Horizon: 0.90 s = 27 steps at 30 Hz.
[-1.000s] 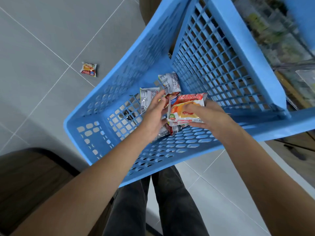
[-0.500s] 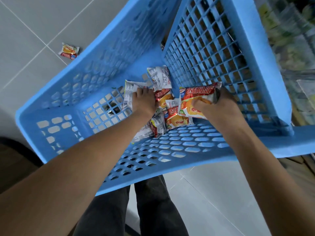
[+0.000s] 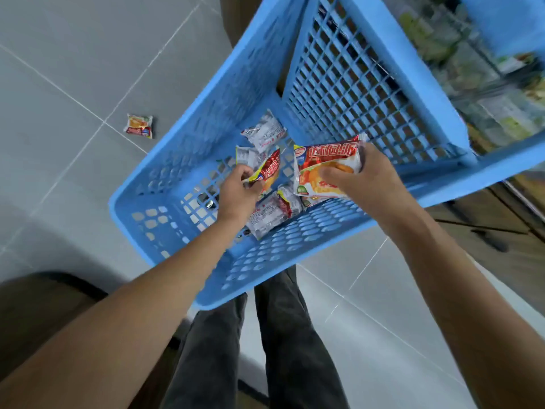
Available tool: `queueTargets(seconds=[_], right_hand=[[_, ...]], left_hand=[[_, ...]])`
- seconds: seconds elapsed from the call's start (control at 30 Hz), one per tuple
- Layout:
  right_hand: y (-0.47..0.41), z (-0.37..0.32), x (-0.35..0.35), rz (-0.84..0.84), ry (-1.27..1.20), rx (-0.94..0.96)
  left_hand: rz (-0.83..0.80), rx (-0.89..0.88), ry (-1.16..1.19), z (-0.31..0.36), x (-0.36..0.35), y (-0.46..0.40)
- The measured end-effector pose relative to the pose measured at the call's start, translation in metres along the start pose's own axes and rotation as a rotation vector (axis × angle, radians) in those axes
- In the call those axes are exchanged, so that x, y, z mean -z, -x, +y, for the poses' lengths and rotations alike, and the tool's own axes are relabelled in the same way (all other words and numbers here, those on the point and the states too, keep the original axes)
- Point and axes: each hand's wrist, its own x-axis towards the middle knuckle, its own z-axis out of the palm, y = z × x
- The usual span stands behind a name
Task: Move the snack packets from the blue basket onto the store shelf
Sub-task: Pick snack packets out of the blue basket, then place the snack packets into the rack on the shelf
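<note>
Grey floor tiles [image 3: 73,54] bear a stray packet [image 3: 139,125]; both hands grip basket packets.

At frame centre we see the basket [image 3: 165,219] holding loose packets [image 3: 267,215]; a stray packet [image 3: 139,125] lies on the floor [image 3: 73,69] at upper left; the shelf [image 3: 483,93] fills the upper right.

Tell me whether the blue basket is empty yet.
Not empty. Several snack packets still lie on the floor of the blue basket, apart from those in the left hand and right hand.
</note>
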Motion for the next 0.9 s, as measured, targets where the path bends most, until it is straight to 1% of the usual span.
queueTargets(seconds=[0.13,0.2,0.27,0.37,0.43,0.53,0.6,0.7,0.83,0.9], right_hand=[[0.061,-0.01,-0.009,0.037,-0.126,0.046],[0.093,-0.009,-0.008,0.058,-0.191,0.063],[0.124,-0.006,-0.005,0.063,-0.241,0.037],[0.173,0.005,0.009,0.084,-0.32,-0.008],[0.206,0.014,0.02,0.118,-0.375,-0.045],[0.247,0.034,0.04,0.146,-0.434,-0.123],[0.269,0.053,0.059,0.185,-0.487,-0.184],[0.296,0.096,0.104,0.299,-0.606,-0.268],[0.316,0.16,0.183,0.437,-0.75,-0.327],[0.321,0.194,0.23,0.493,-0.797,-0.336]], left_hand=[[0.09,-0.002,0.049,0.018,0.05,0.059],[0.059,-0.021,0.108,0.029,0.074,0.091],[0.003,-0.047,0.129,0.042,0.099,0.12],[-0.097,-0.015,0.137,0.06,0.128,0.153],[-0.128,-0.01,0.078,0.072,0.138,0.171],[-0.11,-0.052,-0.016,0.094,0.14,0.192],[-0.114,-0.067,-0.065,0.116,0.126,0.206],[-0.149,-0.13,-0.066,0.156,0.075,0.234],[-0.298,-0.243,-0.009,0.213,-0.039,0.278],[-0.359,-0.268,-0.034,0.241,-0.101,0.299]])
